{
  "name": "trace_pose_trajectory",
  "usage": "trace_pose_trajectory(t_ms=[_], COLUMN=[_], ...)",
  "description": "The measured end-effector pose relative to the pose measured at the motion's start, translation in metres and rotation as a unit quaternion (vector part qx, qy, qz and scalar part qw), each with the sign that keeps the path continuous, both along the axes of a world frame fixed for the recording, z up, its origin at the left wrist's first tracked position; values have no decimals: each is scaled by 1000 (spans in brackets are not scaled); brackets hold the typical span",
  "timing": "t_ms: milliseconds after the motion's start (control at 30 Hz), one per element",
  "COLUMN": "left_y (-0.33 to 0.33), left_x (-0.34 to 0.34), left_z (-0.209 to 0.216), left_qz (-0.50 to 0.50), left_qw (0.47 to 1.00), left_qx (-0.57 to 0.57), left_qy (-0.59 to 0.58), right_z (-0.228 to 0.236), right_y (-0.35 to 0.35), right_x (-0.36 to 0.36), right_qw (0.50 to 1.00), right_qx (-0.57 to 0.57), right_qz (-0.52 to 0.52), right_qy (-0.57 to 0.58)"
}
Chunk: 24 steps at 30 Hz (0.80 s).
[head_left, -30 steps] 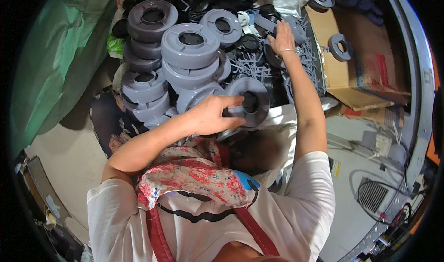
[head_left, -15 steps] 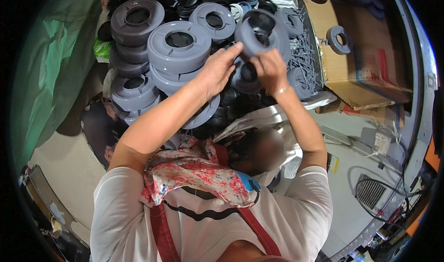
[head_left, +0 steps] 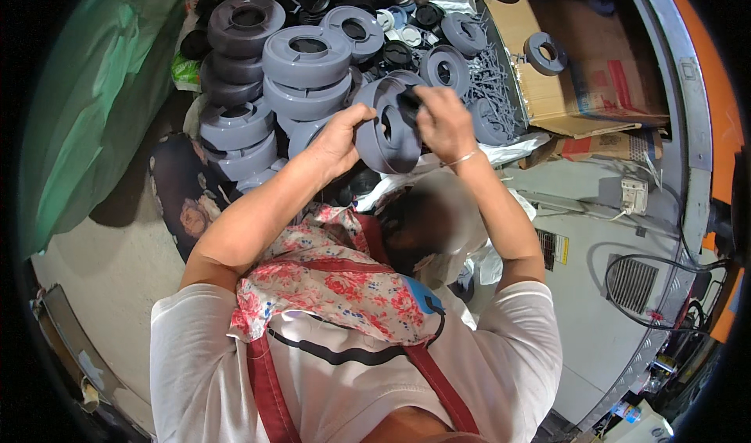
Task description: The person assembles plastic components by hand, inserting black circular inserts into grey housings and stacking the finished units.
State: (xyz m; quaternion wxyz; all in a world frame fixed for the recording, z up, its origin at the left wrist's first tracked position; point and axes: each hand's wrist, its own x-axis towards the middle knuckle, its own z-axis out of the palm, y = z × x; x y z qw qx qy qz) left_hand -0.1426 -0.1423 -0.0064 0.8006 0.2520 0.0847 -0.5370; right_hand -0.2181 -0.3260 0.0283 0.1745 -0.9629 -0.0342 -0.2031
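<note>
My left hand point(head_left: 342, 139) grips the left rim of a round grey plastic housing point(head_left: 401, 159), fingers closed on it. The housing is tilted on edge, with its hollow side and central hole facing right. At its right side, my right hand point(head_left: 447, 124) has its fingers curled around a dark plastic part point(head_left: 407, 104). The fingers blur slightly, and the part's exact shape is partly hidden. Left of the hands rise stacks of similar grey housings point(head_left: 307, 69). Beyond the held housing lies another grey ring-shaped piece point(head_left: 444, 71).
Black round caps point(head_left: 397, 53) lie heaped at the back. Thin grey plastic sprigs point(head_left: 490, 75) pile up on the right beside an open cardboard box point(head_left: 551, 103), with a grey ring point(head_left: 545, 53) at its flap. A green sheet point(head_left: 94, 107) hangs at left. A cable point(head_left: 606, 290) loops at right.
The housing has come nearer to me and turned on edge, its hollow side now facing right. My left hand has taken its left rim; the dark part is now at my right fingers.
</note>
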Motion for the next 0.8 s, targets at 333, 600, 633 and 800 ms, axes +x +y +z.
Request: trace_pose_trajectory(t_ms=[333,600,633,800], left_y=[12,29,29,28], left_x=[-18,-15,-12,1], left_z=[20,25,29,32], left_qz=[-13,-14,-37,-102], left_qw=[999,994,993,992], left_qx=[-42,22,20,-16], left_qy=[9,-110,-109,-72], right_z=[13,50,51,47], right_y=[24,38,36,26], right_x=[-27,-28,-28,-27], right_qw=[960,963,968,967], right_qx=[213,97,54,-21], right_qz=[-150,55,95,196], right_qy=[107,246,224,164])
